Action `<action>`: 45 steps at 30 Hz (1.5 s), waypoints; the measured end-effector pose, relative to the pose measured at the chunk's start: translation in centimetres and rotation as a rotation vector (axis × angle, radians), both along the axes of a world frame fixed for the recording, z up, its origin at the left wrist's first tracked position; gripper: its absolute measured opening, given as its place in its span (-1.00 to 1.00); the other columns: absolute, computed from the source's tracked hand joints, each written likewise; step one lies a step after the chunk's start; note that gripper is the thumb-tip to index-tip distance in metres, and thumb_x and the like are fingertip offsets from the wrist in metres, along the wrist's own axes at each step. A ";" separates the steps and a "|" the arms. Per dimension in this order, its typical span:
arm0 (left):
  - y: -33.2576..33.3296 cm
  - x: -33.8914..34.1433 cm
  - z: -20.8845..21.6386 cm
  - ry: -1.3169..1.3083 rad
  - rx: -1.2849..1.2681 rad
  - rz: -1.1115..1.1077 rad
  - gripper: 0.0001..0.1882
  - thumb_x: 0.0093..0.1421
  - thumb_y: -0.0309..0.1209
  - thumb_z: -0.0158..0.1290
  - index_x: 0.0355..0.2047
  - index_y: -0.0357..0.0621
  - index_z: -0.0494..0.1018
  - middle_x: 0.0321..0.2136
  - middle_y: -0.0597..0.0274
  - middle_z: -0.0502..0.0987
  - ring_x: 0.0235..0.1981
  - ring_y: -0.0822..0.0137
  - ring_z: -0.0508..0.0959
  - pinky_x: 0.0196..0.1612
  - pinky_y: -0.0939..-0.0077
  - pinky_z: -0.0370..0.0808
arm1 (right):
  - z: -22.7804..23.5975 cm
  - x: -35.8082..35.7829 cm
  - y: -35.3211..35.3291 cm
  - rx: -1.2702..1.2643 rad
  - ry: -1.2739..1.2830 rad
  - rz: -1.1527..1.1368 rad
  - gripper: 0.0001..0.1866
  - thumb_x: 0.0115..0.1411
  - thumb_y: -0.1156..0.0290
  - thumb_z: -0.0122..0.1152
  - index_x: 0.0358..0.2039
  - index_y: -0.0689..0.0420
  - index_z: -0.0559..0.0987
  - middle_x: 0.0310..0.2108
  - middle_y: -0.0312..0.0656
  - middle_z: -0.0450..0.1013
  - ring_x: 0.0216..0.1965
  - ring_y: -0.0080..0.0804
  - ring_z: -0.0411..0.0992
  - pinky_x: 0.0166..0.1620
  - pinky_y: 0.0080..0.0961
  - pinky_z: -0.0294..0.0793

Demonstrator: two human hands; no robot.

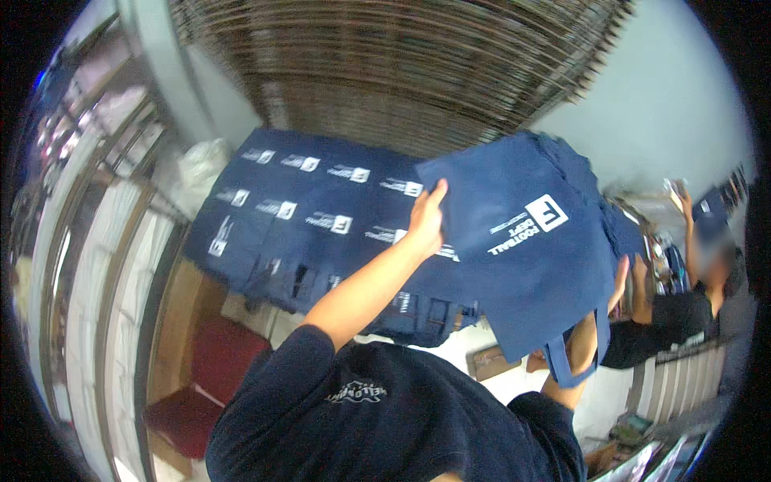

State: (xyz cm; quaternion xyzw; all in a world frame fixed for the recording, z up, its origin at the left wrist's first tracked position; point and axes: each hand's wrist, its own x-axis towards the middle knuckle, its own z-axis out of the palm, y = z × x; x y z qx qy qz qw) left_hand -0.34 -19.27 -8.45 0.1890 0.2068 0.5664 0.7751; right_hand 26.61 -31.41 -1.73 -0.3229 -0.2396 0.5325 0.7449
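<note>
Rack (401, 72) of brown slats, biggest thing, fills the top; blocks the far side. Spread of navy bags (313, 193) just below it, white prints in rows, far edge right up by the slats, near edge ragged and just beyond the wearer's torso. What carries it: hidden.

Navy tote bag (490, 201), white print, held up over the spread's right end, covering part of it. Long axis slants upper left to lower right, printed face toward the camera. More navy fabric (566, 161) behind its upper right edge. Co-worker (671, 317) close on the right, limiting that side. Red chair (229, 353) lower left; clear plastic (205, 165) off the spread's left end; cardboard box (491, 361) on the pale floor below. Free room: mainly upper right, toward the pale wall (675, 104).

Left hand (428, 218) grasping the tote's left edge, thumb on front. Right hand (621, 285) at its right edge, partly hidden; grip can't be told. Strap loop (564, 371) hangs by the right forearm.
</note>
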 end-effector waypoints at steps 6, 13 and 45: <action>1.6 -10.4 1.3 0.195 0.218 0.400 -0.68 0.21 -0.22 -0.06 -0.16 -0.20 0.36 -0.23 0.21 0.48 -0.22 0.35 0.47 -0.12 0.44 0.40 | -13.1 -3.4 -4.7 -0.029 0.021 0.675 -0.08 0.00 -0.19 0.03 0.20 0.17 0.03 -0.14 0.17 0.37 -0.22 0.04 0.44 -0.23 -0.15 0.52; 3.5 -23.4 -0.4 0.308 0.172 0.591 -0.71 0.17 -0.21 -0.04 -0.28 -0.21 0.39 -0.34 0.22 0.49 -0.31 0.35 0.49 -0.20 0.47 0.41 | -17.2 -14.1 2.6 -0.524 -0.350 0.568 -0.71 0.03 0.50 0.05 -0.18 0.22 0.38 -0.47 -0.18 0.39 -0.43 -0.37 0.34 -0.23 -0.44 0.38; -9.0 -45.4 -31.1 1.508 -0.674 0.807 -0.14 -0.12 -0.40 0.23 0.19 -0.17 0.06 -0.45 0.16 0.49 -0.44 0.24 0.51 -0.20 0.39 0.41 | -29.7 -34.2 12.5 -0.653 -1.092 0.557 -0.74 0.03 0.63 0.08 -0.21 0.16 0.43 -0.43 -0.27 0.45 -0.46 -0.55 0.34 -0.50 -0.55 0.28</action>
